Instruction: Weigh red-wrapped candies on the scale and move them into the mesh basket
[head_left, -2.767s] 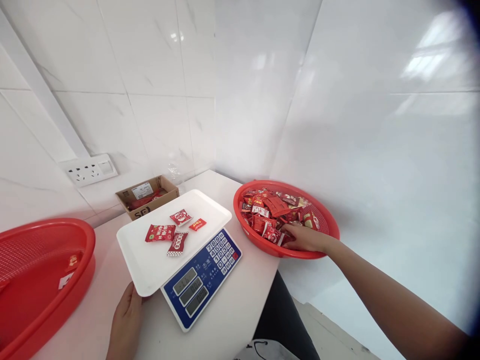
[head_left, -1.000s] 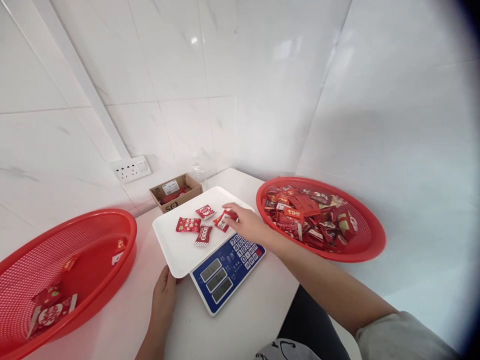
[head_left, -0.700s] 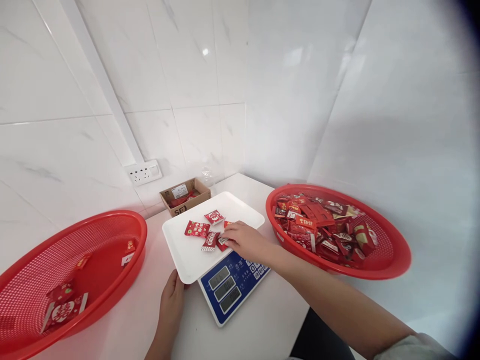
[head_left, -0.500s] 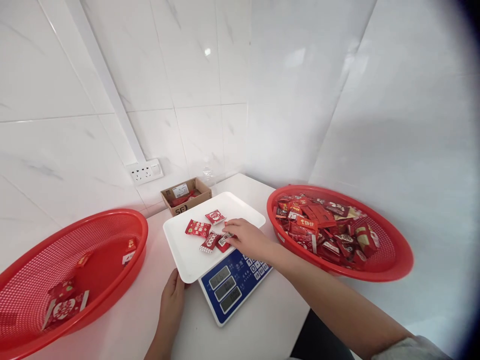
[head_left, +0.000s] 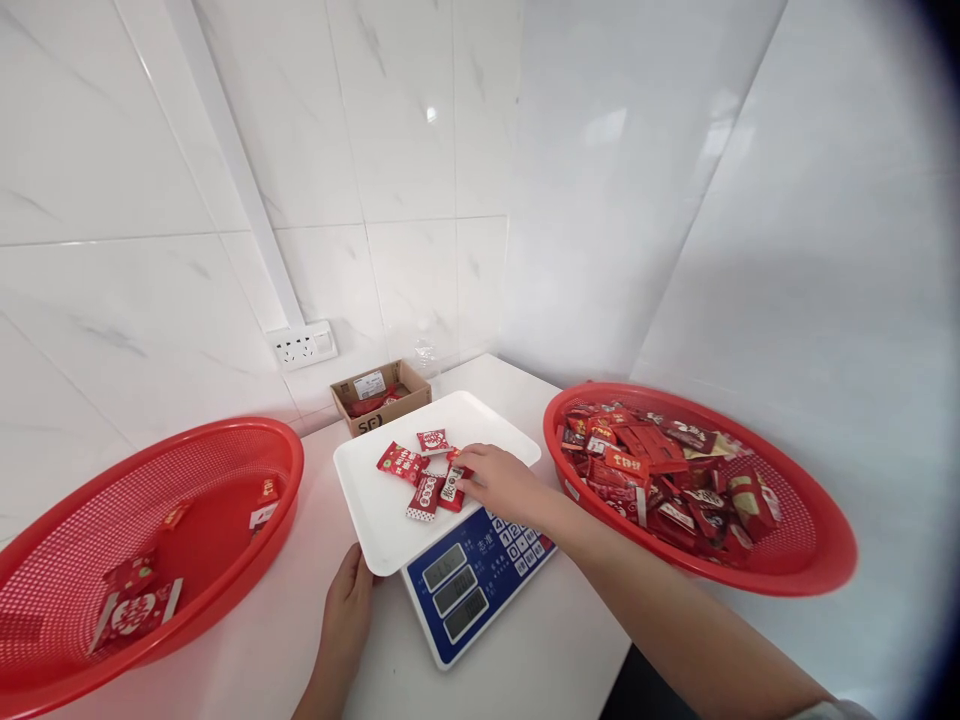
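Note:
My right hand (head_left: 504, 482) reaches over the white scale tray (head_left: 369, 510), its fingertips closed on a small red snack packet (head_left: 452, 490). Next to that packet lie a dark red packet with a dotted edge (head_left: 424, 497), a bright red packet (head_left: 401, 461) and a smaller red-and-white one (head_left: 433, 441). Beside the tray's near left corner is my left hand (head_left: 349, 595), fingers loosely extended and holding nothing I can see; some fingertips are hidden by the tray. Under the tray sits a blue-faced digital scale (head_left: 480, 565) with three displays and a keypad.
A red plastic basket (head_left: 817, 570) heaped with red packets stands at the right. Another red basket (head_left: 281, 440), at the left, has several packets in it. Behind the tray is a cardboard box (head_left: 397, 405) containing red packets. A wall socket (head_left: 302, 345) is above it.
The packets under my right hand have shifted: the dark red one and the one at my fingertips have turned more upright. My left hand stays beside the tray corner. The view has shifted slightly.

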